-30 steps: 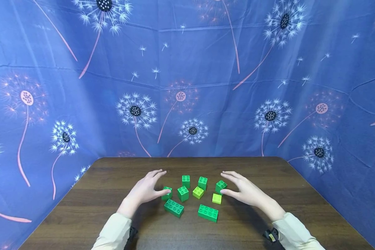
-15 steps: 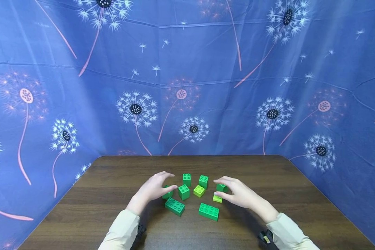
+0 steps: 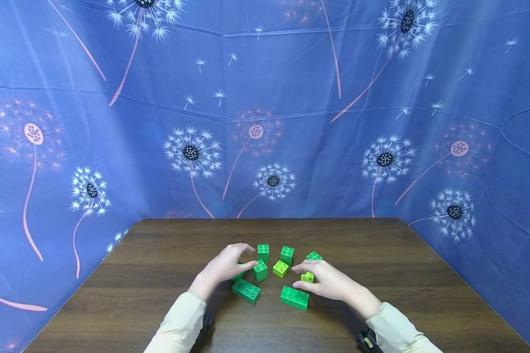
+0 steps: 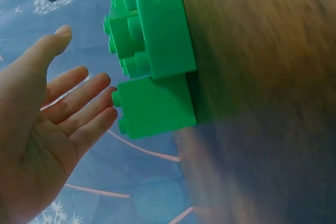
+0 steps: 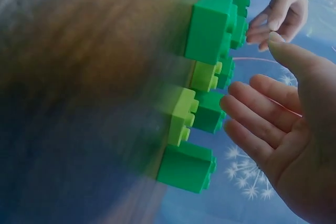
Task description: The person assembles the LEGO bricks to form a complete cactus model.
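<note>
My left hand [image 3: 226,264] hovers over the left side of a group of toy bricks, fingers relaxed and thumb apart, holding nothing. Its thumb tip overlaps a tall green brick [image 3: 259,271] in the head view, and the hand partly hides another green brick [image 4: 157,106]. On the right, my right hand [image 3: 327,280] hangs above a small lime brick [image 3: 307,277], its palm empty. Behind that hand a green brick [image 3: 314,256] shows only its top. A long green brick [image 3: 294,297] lies just in front of the right thumb.
Between the hands sits a lime brick [image 3: 280,268], with two green bricks [image 3: 287,255] behind it. Another long green brick [image 3: 246,291] lies at the front left. All stand on a brown wooden table [image 3: 265,333], with a blue dandelion-print cloth [image 3: 318,186] behind.
Both hands have moved inward, closer together; the right hand has also come lower and nearer, uncovering the top of the far-right green brick. The bricks stay where they were.
</note>
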A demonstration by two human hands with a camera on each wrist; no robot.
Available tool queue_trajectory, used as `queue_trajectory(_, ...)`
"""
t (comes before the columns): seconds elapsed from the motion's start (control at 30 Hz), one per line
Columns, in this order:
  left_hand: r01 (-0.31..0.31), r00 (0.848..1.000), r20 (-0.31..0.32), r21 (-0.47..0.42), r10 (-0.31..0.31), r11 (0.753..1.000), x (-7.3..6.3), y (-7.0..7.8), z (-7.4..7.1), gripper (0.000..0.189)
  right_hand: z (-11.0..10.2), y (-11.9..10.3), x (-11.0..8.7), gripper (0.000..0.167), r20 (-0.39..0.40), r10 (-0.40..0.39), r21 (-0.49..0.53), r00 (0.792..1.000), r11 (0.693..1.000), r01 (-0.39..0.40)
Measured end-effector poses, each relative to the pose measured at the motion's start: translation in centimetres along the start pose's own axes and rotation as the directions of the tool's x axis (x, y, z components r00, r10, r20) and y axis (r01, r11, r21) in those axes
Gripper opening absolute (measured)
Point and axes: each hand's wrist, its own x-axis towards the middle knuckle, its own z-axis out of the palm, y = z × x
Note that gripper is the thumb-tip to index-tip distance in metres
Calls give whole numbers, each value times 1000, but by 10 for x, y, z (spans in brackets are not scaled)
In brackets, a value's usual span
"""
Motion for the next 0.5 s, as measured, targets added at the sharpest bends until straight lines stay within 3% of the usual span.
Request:
queue_trajectory(0.27, 56, 996, 69, 0, -56, 998, 4, 0, 7, 40, 3, -5, 1, 41, 101, 39, 60, 994, 997, -45)
queue_trajectory(0.5, 47, 994, 97, -3, -46, 999, 5, -1, 13, 42, 5, -6, 0, 42, 130, 12, 93, 991, 995, -24)
